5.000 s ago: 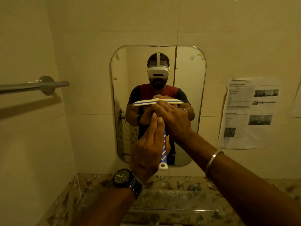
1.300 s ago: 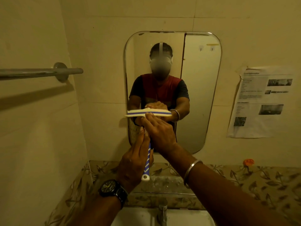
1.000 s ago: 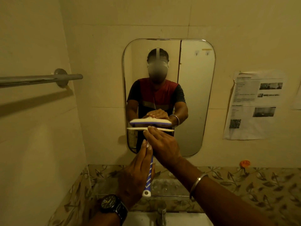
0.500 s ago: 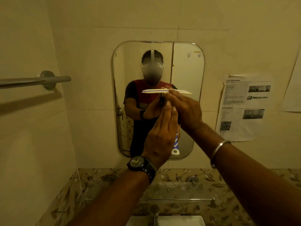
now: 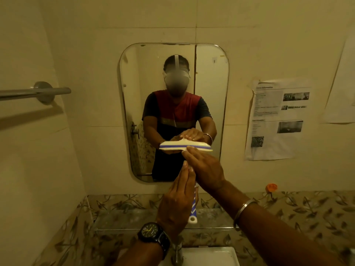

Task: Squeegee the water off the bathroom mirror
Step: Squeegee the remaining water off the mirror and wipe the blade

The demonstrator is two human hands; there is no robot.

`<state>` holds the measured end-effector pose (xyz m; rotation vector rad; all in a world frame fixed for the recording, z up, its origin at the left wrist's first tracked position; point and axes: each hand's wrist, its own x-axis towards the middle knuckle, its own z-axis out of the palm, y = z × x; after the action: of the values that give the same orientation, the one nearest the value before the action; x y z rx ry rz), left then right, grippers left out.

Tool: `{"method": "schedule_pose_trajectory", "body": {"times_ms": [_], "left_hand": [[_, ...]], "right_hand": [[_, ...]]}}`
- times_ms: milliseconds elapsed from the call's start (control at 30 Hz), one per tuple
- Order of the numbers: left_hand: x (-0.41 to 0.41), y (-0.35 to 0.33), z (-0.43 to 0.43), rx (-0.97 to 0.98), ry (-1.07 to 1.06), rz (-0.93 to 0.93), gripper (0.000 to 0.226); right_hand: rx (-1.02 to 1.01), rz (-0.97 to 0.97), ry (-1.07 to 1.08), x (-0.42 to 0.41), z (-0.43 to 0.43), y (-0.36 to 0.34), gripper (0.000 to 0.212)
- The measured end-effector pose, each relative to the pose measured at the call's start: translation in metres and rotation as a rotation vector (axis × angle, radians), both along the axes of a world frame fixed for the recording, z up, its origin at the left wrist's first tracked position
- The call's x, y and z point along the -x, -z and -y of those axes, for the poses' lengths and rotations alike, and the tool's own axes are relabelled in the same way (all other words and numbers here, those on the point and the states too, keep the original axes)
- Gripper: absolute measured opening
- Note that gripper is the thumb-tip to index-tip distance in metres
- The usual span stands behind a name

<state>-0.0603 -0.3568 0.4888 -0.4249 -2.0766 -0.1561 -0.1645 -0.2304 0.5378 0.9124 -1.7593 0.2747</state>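
At the far left we see a grey towel bar (image 5: pixel 34 93) fixed to the tiled wall, well apart from the mirror (image 5: pixel 172 64), which hangs upright in the middle of the wall with rounded corners. Below the mirror's bottom edge a leaf-patterned ledge (image 5: pixel 307 206) runs across, and under it, near the lower edge of the view, stand a tap (image 5: pixel 177 252) and a white basin (image 5: pixel 209 256). The left hand (image 5: pixel 176 200), with a dark watch (image 5: pixel 153 235) on its wrist, lies with straight fingers flat along the left side of the blue-and-white striped handle (image 5: pixel 193 210); its thumb is hidden from us. The squeegee (image 5: pixel 185 147) has its pale blade level against the glass in the mirror's lower half, nearer the right edge than the left, while the handle slopes down past the bottom edge. The right hand (image 5: pixel 205 167), with a metal bangle (image 5: pixel 243 212) on the forearm, reaches over the neck with fingers stretched, the tips pressing on the blade head; we cannot tell whether its thumb hooks beneath. Further right a small orange thing (image 5: pixel 271 187) sits at the ledge's back edge. Above it a printed sheet (image 5: pixel 276 120) is stuck to the wall, and another sheet (image 5: pixel 342 83) touches the right border.
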Motion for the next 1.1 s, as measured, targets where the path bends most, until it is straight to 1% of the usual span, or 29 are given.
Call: {"method": "schedule_pose_trajectory", "body": {"times_ms": [67,133,200,267,333,400,533,667,767,833,900,1000,1100], "left_hand": [[-0.004,0.004,-0.002,0.012,0.017,0.026,0.072],[-0.002,-0.004,-0.01,0.023,0.034,-0.026,0.067],[0.006,-0.023,-0.025,0.013,0.032,-0.109,0.057],[0.017,-0.045,-0.041,-0.018,0.029,-0.172,0.051],[0.026,-0.063,-0.053,-0.032,0.035,-0.173,0.052],[0.033,-0.069,-0.058,-0.018,0.02,-0.158,0.054],[0.035,-0.05,-0.06,0.019,0.005,-0.138,0.047],[0.019,-0.02,-0.057,0.048,-0.002,-0.059,0.048],[0.001,-0.004,-0.053,0.047,0.003,0.058,0.058],[-0.013,0.006,-0.051,0.051,0.024,0.138,0.066],[-0.026,0.016,-0.048,0.049,0.055,0.18,0.071],[-0.041,0.02,-0.045,0.027,0.076,0.171,0.073],[-0.05,0.012,-0.043,-0.008,0.079,0.156,0.078]], "right_hand": [[-0.018,0.008,-0.006,-0.003,-0.01,0.003,0.048],[0.021,-0.036,-0.02,-0.004,-0.021,-0.008,0.042],[0.078,-0.086,-0.021,0.0,-0.031,-0.029,0.035],[0.114,-0.133,-0.019,0.006,-0.04,-0.055,0.035],[0.111,-0.158,-0.019,0.013,-0.048,-0.074,0.04],[0.089,-0.14,-0.017,0.02,-0.055,-0.081,0.042],[0.086,-0.103,0.012,0.024,-0.059,-0.058,0.039],[0.063,-0.052,0.011,0.018,-0.058,-0.018,0.038],[0.044,-0.007,0.004,0.013,-0.057,0.012,0.037],[0.007,0.035,-0.02,0.007,-0.06,0.032,0.045],[-0.026,0.05,-0.034,-0.001,-0.063,0.047,0.047],[-0.008,0.025,-0.032,-0.013,-0.061,0.049,0.047],[0.078,0.033,-0.046,-0.019,-0.057,0.034,0.045]]}}
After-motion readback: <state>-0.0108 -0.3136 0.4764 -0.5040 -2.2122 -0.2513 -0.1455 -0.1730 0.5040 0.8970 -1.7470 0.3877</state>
